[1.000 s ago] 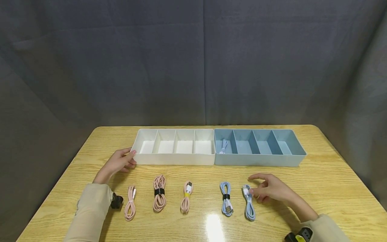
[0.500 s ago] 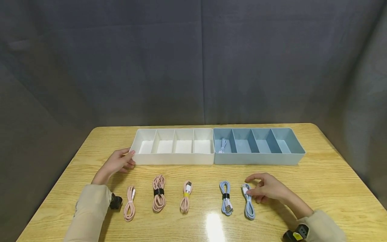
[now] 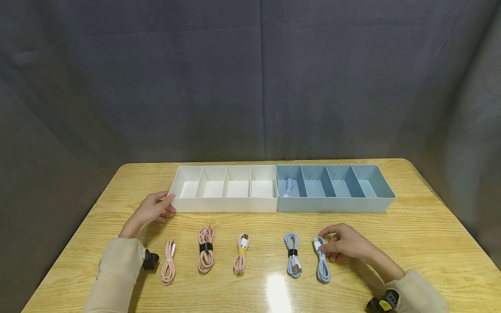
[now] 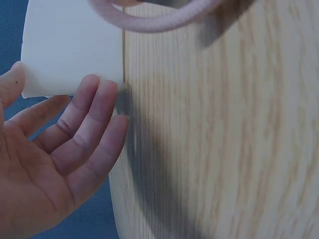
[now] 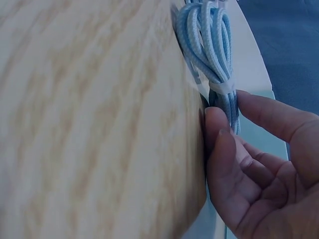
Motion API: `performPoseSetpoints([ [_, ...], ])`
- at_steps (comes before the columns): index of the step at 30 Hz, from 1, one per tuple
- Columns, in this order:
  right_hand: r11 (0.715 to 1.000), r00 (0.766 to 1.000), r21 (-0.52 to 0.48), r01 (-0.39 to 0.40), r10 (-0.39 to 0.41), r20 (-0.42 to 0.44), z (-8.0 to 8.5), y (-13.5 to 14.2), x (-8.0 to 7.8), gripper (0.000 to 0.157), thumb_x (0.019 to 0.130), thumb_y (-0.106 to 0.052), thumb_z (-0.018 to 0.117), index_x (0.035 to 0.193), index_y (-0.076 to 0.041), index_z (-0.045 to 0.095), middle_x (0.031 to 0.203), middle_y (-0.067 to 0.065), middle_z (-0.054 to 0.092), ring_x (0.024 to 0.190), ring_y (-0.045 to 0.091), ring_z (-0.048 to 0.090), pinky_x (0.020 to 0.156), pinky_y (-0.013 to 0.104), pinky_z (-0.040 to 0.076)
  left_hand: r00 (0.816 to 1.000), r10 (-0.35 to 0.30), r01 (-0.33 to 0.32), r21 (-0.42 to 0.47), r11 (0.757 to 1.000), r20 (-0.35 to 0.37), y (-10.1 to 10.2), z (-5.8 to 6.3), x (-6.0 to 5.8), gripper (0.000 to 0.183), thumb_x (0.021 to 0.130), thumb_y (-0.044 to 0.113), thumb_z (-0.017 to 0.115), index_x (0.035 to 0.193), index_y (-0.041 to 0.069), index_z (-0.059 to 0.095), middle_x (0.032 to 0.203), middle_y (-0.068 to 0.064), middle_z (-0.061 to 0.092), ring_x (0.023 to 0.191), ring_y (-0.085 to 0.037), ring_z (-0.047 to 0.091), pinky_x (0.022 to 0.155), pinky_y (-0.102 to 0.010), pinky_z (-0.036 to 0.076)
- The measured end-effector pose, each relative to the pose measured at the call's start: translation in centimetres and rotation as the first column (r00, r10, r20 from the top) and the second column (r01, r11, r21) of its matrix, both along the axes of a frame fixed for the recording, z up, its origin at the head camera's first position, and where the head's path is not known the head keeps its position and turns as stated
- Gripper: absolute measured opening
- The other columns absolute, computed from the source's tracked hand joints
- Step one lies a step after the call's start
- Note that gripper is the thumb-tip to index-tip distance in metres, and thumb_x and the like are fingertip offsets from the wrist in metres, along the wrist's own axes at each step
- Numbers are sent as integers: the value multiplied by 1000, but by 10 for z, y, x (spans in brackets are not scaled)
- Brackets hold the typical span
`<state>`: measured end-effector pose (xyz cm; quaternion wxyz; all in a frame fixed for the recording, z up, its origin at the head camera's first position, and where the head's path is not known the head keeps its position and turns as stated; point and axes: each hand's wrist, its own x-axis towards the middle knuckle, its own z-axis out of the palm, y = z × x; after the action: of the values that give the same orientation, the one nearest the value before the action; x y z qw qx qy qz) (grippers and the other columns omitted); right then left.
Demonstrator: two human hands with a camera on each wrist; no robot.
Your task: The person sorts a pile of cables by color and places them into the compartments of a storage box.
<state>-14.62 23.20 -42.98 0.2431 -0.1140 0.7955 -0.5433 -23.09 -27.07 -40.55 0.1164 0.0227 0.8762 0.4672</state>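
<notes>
In the head view my left hand (image 3: 153, 208) touches the left end of a white divided organizer box (image 3: 225, 205). The left wrist view has its fingers almost straight against the end wall (image 4: 70, 45). My right hand (image 3: 347, 241) is over a coiled light blue USB cable (image 3: 323, 271) on the wooden table, at its white plug end. In the right wrist view, the thumb and a finger pinch this blue cable (image 5: 212, 42) just beside its white tie. To its left lies another coiled blue cable (image 3: 292, 243), bound by a black strap.
Three coiled pink cables lie on the left: one white-tied (image 3: 168, 271), one black-strapped (image 3: 206, 261), one yellow-tied (image 3: 240, 263). A blue divided box (image 3: 332, 205) adjoins the white one, with a blue cable (image 3: 288, 186) in its leftmost compartment. A dark curtain (image 3: 195, 87) hangs behind.
My right hand has shifted slightly left, its index finger and thumb closing in around the blue cable's plug end. The left hand stays at the white box's end.
</notes>
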Motion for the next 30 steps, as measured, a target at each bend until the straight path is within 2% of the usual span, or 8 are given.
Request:
performPoseSetpoints([
  [5,1000,999,-5,-28,27,-23,-1,-1,-1,33,82,-5,65,107,14,55,64,18,62,55,21,61,49,31,50,1000,0,0,-3,1000,2,1,1,-1,63,98,35,41,139,-9,23,84,-14,63,73,-20,62,62,-36,52],
  [15,994,998,-100,-49,54,45,-2,0,-3,34,85,-4,61,110,15,50,65,10,62,57,16,61,51,27,50,1000,2,-2,0,1000,8,-1,1,0,63,97,35,41,139,-9,24,84,-13,63,73,-20,62,63,-37,53],
  [19,991,997,-129,-40,48,61,-1,2,-3,36,85,-4,61,112,16,49,66,8,62,57,15,61,53,27,50,1000,-1,1,-3,1000,4,-1,1,0,62,98,35,40,139,-9,24,84,-12,63,74,-20,62,64,-37,53],
  [30,989,999,-144,-20,24,25,0,7,-2,39,86,-4,60,115,18,45,69,7,64,58,14,60,53,27,49,1000,4,-4,-4,1000,6,0,0,0,63,98,35,40,139,-9,24,84,-14,63,74,-21,62,64,-37,53],
])
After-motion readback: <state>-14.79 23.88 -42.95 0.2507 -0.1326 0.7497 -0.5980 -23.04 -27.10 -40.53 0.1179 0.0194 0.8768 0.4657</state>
